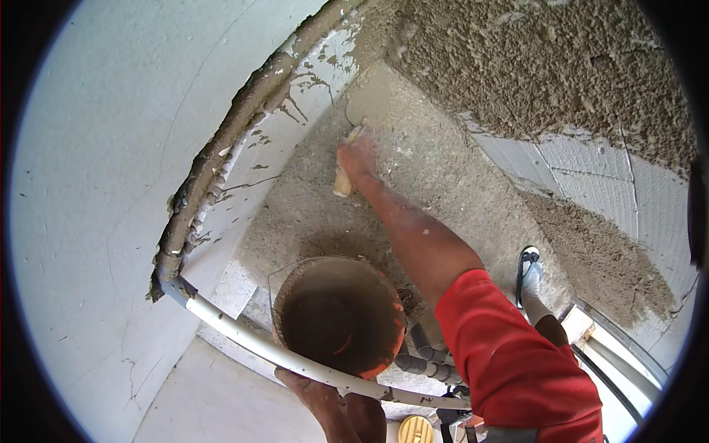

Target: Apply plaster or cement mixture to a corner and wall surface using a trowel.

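Observation:
My right hand is closed round a pale tan handheld tool, probably a float or trowel, against the rough concrete surface, just below a smooth patch of wet mortar. An orange bucket, its inside coated grey, stands below that hand. My left hand is at the bucket's lower left, under a curved white pipe, fingers bent and partly hidden; I cannot make out whether they grip the bucket or pipe.
A pipe channel runs up the white left wall. Rough mortar covers part of the right wall above pale blocks. My sandalled foot stands at right. Grey pipes and a round yellow lid lie below.

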`<state>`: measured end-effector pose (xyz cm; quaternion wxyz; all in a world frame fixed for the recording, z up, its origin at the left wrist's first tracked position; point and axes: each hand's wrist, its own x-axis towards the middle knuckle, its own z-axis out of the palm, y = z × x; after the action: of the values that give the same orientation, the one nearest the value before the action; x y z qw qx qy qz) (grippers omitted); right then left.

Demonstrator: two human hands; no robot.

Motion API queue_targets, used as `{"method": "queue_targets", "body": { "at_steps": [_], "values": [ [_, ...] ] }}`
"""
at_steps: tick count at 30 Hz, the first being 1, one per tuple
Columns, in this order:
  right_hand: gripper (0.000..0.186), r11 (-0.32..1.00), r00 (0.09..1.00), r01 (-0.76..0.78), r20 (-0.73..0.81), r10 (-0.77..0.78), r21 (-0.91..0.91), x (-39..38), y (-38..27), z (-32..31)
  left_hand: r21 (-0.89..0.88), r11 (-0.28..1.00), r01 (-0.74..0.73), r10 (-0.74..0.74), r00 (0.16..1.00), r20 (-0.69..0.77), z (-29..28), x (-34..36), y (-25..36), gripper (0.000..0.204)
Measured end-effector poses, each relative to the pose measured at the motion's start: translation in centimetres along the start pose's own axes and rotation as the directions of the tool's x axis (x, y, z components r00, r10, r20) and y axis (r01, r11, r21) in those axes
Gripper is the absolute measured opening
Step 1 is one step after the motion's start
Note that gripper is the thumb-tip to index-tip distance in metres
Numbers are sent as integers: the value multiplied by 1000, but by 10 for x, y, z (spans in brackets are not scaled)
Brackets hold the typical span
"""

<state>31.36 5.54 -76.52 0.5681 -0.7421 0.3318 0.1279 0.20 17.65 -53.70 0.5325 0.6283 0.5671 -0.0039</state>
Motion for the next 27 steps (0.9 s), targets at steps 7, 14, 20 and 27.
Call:
{"method": "queue_targets", "body": {
  "at_steps": [7, 14, 20, 27],
  "values": [
    [23, 925, 945, -106, 326, -21, 366, -6, -15, -66, 40, 994, -97, 96, 995, 24, -2, 3, -8, 42],
    [28, 949, 927, 277, 300, -223, -149, -52, -18, -164, -71, 989, -127, 128, 992, 3, 6, -8, 2, 29],
    [46, 542, 838, 510, 527, -139, -668, -134, -43, -282, -85, 984, -155, 145, 983, -113, 8, -4, -6, 34],
    [31, 367, 557, 655, 751, 355, -660, -262, -191, -389, -204, 957, -206, 175, 972, -160, 11, -4, -6, 43]
  ]
}}
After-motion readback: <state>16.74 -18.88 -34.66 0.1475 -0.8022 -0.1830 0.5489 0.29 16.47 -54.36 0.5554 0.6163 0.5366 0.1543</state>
